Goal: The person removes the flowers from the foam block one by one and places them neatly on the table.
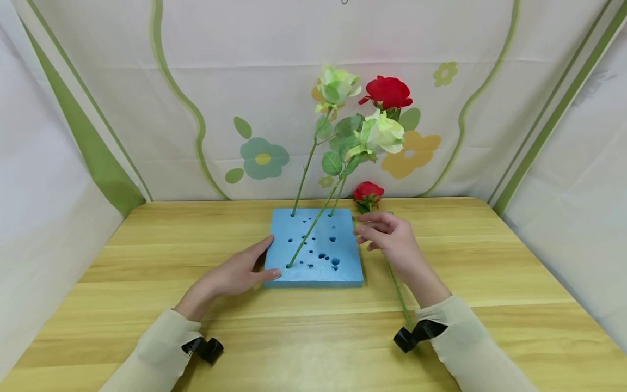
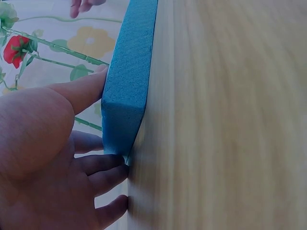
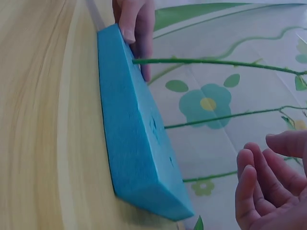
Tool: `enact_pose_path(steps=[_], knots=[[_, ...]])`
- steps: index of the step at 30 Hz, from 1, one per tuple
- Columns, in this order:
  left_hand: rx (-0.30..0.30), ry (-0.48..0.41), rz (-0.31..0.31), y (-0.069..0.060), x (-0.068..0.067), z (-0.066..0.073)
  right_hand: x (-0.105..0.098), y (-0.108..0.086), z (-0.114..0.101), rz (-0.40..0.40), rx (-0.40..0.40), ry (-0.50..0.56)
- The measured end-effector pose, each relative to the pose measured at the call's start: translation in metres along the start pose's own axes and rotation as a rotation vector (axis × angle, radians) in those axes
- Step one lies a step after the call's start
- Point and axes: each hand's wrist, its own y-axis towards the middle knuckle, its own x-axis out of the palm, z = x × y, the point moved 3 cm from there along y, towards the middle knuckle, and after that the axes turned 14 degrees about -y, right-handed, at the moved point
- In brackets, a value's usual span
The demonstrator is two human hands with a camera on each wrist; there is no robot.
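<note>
A blue foam block (image 1: 313, 276) with several holes lies on the table. My left hand (image 1: 232, 274) rests at its left side, the thumb on the top face near the front corner and the fingers along the edge. Two pale green roses (image 1: 379, 133) and a red rose (image 1: 388, 92) stand in the block by their stems, the front one leaning right. Just off the block's right edge hovers my right hand (image 1: 392, 239), fingers loosely bent with nothing between them in the right wrist view. Another red rose (image 1: 368, 191) lies on the table beyond, its stem partly hidden by that hand.
The wooden table (image 1: 147, 256) ends at a pale fabric backdrop (image 1: 294, 32) with printed flowers. Fabric walls (image 1: 578, 179) stand on both sides. Black wrist cameras (image 1: 210, 350) are strapped over both sleeves.
</note>
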Motion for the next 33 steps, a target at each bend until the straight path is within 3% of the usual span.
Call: enact_pose_path(steps=[13,19,33], knots=[[-0.005,-0.008,-0.003,-0.001,0.000,0.002,0.046,0.007,-0.030,-0.064,-0.093,0.172],[-0.006,-0.012,-0.003,0.000,0.000,0.002,0.058,0.006,-0.038,-0.048,-0.117,0.225],[0.000,-0.010,-0.005,0.002,0.000,0.002,0.073,0.006,-0.042,-0.027,-0.148,0.188]])
